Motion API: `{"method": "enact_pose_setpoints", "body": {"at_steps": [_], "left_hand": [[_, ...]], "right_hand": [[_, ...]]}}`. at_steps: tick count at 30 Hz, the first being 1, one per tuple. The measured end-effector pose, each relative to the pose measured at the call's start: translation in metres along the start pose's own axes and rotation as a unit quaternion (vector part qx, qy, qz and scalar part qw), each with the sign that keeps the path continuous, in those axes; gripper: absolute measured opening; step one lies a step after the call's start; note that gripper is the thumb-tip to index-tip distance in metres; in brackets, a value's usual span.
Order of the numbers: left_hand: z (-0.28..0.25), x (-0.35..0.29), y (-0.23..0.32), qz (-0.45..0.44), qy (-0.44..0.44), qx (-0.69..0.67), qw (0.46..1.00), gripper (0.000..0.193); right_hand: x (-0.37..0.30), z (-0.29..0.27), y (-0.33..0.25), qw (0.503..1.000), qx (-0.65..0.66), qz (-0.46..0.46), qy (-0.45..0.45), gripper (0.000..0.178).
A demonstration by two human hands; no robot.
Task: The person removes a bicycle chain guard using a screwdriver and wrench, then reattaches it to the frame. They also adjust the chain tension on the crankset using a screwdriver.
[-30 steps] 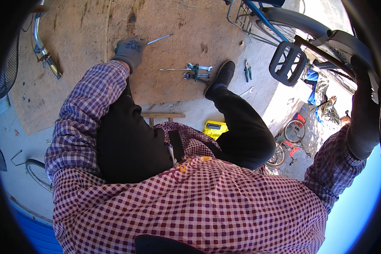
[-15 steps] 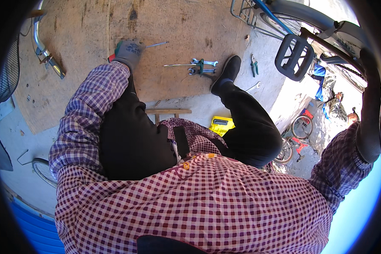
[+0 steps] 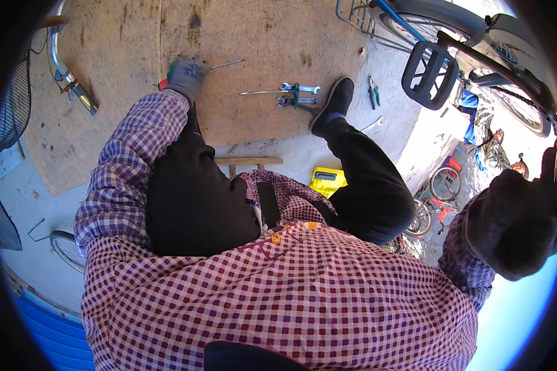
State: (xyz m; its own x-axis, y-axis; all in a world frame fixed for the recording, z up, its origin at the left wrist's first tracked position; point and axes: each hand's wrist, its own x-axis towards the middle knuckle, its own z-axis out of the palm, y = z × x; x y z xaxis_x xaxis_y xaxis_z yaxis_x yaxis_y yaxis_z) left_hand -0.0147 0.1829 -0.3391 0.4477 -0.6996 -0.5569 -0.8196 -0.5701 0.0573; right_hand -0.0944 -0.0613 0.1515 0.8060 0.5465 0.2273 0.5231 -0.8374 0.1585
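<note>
My left hand (image 3: 189,75), in a grey glove, is closed round a screwdriver (image 3: 228,64) over the wooden board. Its red handle end sticks out on the left of the fist and its thin shaft points right. My right hand (image 3: 513,222), in a dark glove, is raised at the right rim below the bicycle's crank. Shadow and the picture edge hide its fingers. Above it are a black pedal (image 3: 430,75) and part of a bicycle wheel (image 3: 507,93). Right of the left hand, several open-end wrenches (image 3: 300,88) lie beside another screwdriver (image 3: 260,93) with a dark green handle.
Pliers (image 3: 374,93) and a single wrench (image 3: 372,124) lie on the floor past my shoe (image 3: 333,105). A yellow case (image 3: 328,180) stands between my legs, near a low wooden stool (image 3: 247,161). Chrome handlebars (image 3: 68,77) and a black wire basket (image 3: 17,102) are at the left.
My right hand has come down and back toward me from beside the crank at the right rim. My left hand keeps the screwdriver in nearly the same place.
</note>
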Motion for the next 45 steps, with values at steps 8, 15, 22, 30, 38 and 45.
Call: {"method": "enact_pose_setpoints", "body": {"at_steps": [8,15,22,30,38,45], "left_hand": [[0.005,-0.009,-0.006,0.028,0.050,-0.041,0.998,0.028],[-0.009,-0.030,-0.006,0.042,0.067,-0.104,0.991,0.029],[-0.023,-0.051,-0.007,0.033,0.086,-0.135,0.987,0.025],[-0.012,-0.048,-0.008,0.055,0.116,-0.145,0.981,0.022],[-0.007,-0.049,-0.008,0.049,0.108,-0.144,0.982,0.025],[-0.003,-0.048,-0.012,0.035,0.094,-0.118,0.988,0.023]], "right_hand": [[-0.204,0.178,-0.142,0.799,0.331,0.443,-0.236,0.022],[-0.291,0.359,-0.182,0.462,0.374,0.743,-0.307,0.027],[-0.332,0.396,-0.163,0.130,0.489,0.858,-0.088,0.031],[-0.296,0.411,-0.159,0.124,0.574,0.804,-0.096,0.048],[-0.288,0.403,-0.142,0.469,0.397,0.724,-0.312,0.039],[-0.257,0.402,-0.152,0.474,0.398,0.732,-0.285,0.042]]}}
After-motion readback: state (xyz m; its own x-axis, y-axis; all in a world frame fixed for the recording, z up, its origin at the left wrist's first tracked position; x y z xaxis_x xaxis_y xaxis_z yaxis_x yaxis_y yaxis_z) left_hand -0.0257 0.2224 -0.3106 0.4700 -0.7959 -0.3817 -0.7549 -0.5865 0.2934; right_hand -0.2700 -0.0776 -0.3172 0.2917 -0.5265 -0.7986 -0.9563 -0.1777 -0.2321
